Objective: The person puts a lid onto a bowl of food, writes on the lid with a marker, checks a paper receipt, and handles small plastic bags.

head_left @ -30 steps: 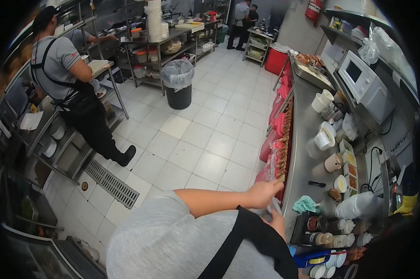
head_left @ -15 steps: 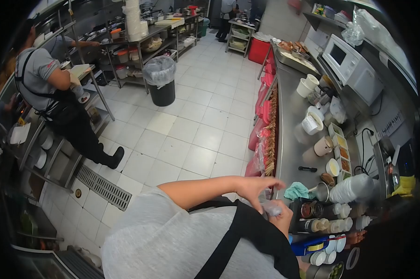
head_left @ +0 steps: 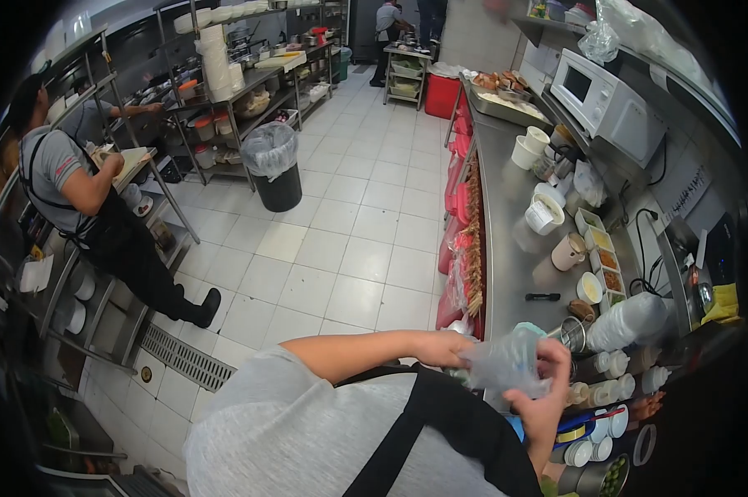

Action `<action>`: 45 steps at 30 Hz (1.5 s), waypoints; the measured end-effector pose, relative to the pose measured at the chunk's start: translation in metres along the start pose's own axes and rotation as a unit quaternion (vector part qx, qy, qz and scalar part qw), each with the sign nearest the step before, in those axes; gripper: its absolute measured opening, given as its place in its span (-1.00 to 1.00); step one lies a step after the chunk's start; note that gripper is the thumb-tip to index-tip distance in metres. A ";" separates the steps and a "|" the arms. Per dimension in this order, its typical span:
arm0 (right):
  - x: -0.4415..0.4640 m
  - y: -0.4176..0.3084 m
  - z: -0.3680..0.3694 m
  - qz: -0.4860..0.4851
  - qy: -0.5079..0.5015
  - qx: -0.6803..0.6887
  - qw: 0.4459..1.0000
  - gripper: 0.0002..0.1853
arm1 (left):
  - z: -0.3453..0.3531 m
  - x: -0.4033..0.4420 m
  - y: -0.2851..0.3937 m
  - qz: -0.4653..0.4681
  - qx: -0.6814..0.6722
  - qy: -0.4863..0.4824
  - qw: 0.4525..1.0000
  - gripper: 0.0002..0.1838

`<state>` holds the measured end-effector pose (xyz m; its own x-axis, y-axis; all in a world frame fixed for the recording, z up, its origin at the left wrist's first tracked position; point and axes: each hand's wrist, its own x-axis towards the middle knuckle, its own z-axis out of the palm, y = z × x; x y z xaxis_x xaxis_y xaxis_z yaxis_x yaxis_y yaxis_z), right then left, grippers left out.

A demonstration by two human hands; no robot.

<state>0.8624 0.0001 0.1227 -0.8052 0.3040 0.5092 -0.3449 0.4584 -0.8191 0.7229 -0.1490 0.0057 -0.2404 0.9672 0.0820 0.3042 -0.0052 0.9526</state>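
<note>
A crumpled clear plastic bag point(head_left: 505, 362) is stretched between my two hands, in front of the black apron and beside the steel counter. My left hand point(head_left: 442, 348) is closed on the bag's left end, with its fingertips partly hidden by the plastic. On the other side, my right hand point(head_left: 548, 377) pinches the bag's right edge between thumb and curled fingers. Behind the bag, a green cloth point(head_left: 530, 330) shows in part on the counter.
The steel counter point(head_left: 506, 273) holds squeeze bottles point(head_left: 610, 364), a tray of sauces point(head_left: 602, 248), white tubs point(head_left: 544, 214) and a stack of plastic lids or cups point(head_left: 631, 321). A microwave point(head_left: 607, 103) stands above. At left, a co-worker point(head_left: 84, 199) stands near a bin point(head_left: 273, 170).
The plastic bag, bunched small before, is now spread wider. My right hand has moved right and up, away from my left hand, whose raised fingers have closed on the bag.
</note>
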 end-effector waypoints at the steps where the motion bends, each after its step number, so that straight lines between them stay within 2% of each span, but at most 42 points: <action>1: 0.000 -0.001 0.005 0.026 -0.023 0.027 0.999 -0.75 | -0.002 0.000 0.010 -0.029 0.027 -0.039 0.998 -0.62; 3: -0.005 0.010 0.011 0.100 -0.103 0.085 0.986 -0.71 | -0.004 0.000 0.028 -0.087 0.082 -0.120 0.986 -0.54; 4: -0.009 0.022 0.013 0.145 -0.162 0.118 0.969 -0.69 | -0.001 0.001 0.017 -0.021 0.084 -0.091 0.992 -0.51; 6: -0.011 0.048 0.009 0.172 -0.245 0.057 0.952 -0.72 | 0.014 0.002 -0.012 0.110 0.084 -0.029 0.990 -0.46; 7: -0.011 0.055 0.008 0.185 -0.286 0.027 0.940 -0.74 | 0.022 0.003 -0.018 0.121 0.055 -0.006 0.991 -0.50; 9: -0.012 0.055 0.017 0.227 -0.219 0.121 0.941 -0.80 | 0.035 0.006 -0.020 0.143 -0.004 0.041 0.989 -0.59; 10: -0.012 0.054 0.021 0.248 -0.184 0.168 0.936 -0.83 | 0.043 0.011 -0.028 0.113 -0.001 0.064 0.992 -0.63; 12: -0.005 0.045 0.015 0.132 -0.151 0.146 0.969 -0.85 | 0.051 0.020 -0.038 0.052 0.005 0.113 0.992 -0.69; 14: 0.003 0.030 0.002 0.049 -0.123 0.153 0.979 -0.86 | 0.031 0.016 -0.042 0.015 0.207 0.097 0.973 -0.73; 15: 0.004 0.027 -0.006 0.065 -0.094 0.160 0.981 -0.86 | 0.016 0.013 -0.039 -0.001 0.305 0.085 0.948 -0.74; 17: 0.006 0.024 -0.017 0.091 -0.033 0.188 0.977 -0.85 | -0.001 0.004 -0.038 -0.008 0.282 0.194 0.940 -0.72; 18: 0.008 0.024 -0.020 0.100 -0.002 0.210 0.973 -0.84 | -0.010 0.000 -0.027 -0.035 0.190 0.216 0.957 -0.72; 19: 0.010 0.037 -0.029 0.092 0.000 0.278 0.956 -0.79 | -0.020 -0.004 -0.013 -0.063 0.098 0.236 0.965 -0.71; 20: 0.014 0.039 -0.032 0.108 0.002 0.276 0.955 -0.66 | -0.025 -0.005 -0.004 -0.092 0.006 0.252 0.963 -0.70; 22: 0.015 0.035 -0.017 0.121 -0.051 0.194 0.972 -0.45 | -0.018 0.002 -0.011 -0.034 0.080 0.219 0.972 -0.70; 23: 0.006 0.055 -0.013 0.111 -0.108 0.113 0.981 -0.27 | -0.011 0.007 -0.014 -0.005 0.117 0.203 0.972 -0.70; 24: -0.006 0.079 -0.011 0.173 -0.196 0.041 0.964 -0.29 | 0.001 0.012 -0.009 -0.027 0.150 0.158 0.976 -0.71; 25: -0.014 0.091 0.004 0.157 -0.208 0.002 0.965 -0.40 | 0.017 0.017 -0.001 -0.048 0.183 0.113 0.975 -0.73; 27: -0.019 0.096 0.011 0.109 -0.200 -0.035 0.973 -0.58 | 0.028 0.018 -0.004 -0.053 0.186 0.047 0.980 -0.75; 29: -0.018 0.098 -0.001 0.048 -0.157 -0.032 0.986 -0.70 | 0.025 0.007 -0.021 -0.023 0.127 0.001 0.992 -0.77; 32: -0.027 0.097 -0.001 0.156 -0.135 0.144 0.968 -0.77 | 0.004 -0.001 -0.006 -0.161 0.258 -0.002 0.953 -0.76; 33: -0.029 0.104 0.002 0.104 -0.139 0.154 0.973 -0.81 | 0.007 0.002 -0.007 -0.112 0.257 0.019 0.960 -0.74; 35: -0.025 0.099 0.005 0.040 -0.161 0.082 0.983 -0.82 | 0.024 0.006 -0.014 -0.012 0.249 0.057 0.967 -0.71; 36: -0.022 0.096 0.006 0.008 -0.169 0.046 0.984 -0.82 | 0.031 0.008 -0.014 0.003 0.216 0.059 0.975 -0.71; 38: -0.021 0.089 -0.004 0.075 -0.070 0.143 0.984 -0.80 | 0.041 0.013 -0.013 0.033 0.151 0.055 0.986 -0.70; 39: -0.018 0.095 -0.018 0.087 -0.001 0.212 0.973 -0.77 | 0.035 0.010 -0.022 -0.043 0.179 0.041 0.982 -0.72; 40: -0.017 0.099 -0.031 0.098 0.069 0.278 0.953 -0.75 | 0.025 0.006 -0.048 -0.095 0.230 0.067 0.966 -0.73; 42: -0.006 0.075 -0.060 0.058 0.156 0.185 0.969 -0.69 | 0.006 -0.014 -0.067 -0.176 0.287 0.093 0.937 -0.73; 43: -0.008 0.072 -0.065 0.019 0.106 0.130 0.986 -0.72 | -0.003 -0.017 -0.060 -0.207 0.297 0.095 0.927 -0.73; 44: -0.009 0.069 -0.059 -0.064 0.050 -0.037 0.996 -0.77 | -0.002 -0.009 -0.047 -0.186 0.295 0.081 0.934 -0.74; 45: -0.007 0.054 -0.050 -0.108 -0.040 -0.151 0.982 -0.78 | 0.001 -0.005 -0.032 -0.168 0.291 0.067 0.940 -0.75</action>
<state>0.8738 0.0642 0.0879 -0.7683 0.1114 0.6303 -0.3633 0.7348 -0.5728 0.7149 -0.1534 -0.0252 -0.5143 0.8490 -0.1213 0.6333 0.4714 0.6138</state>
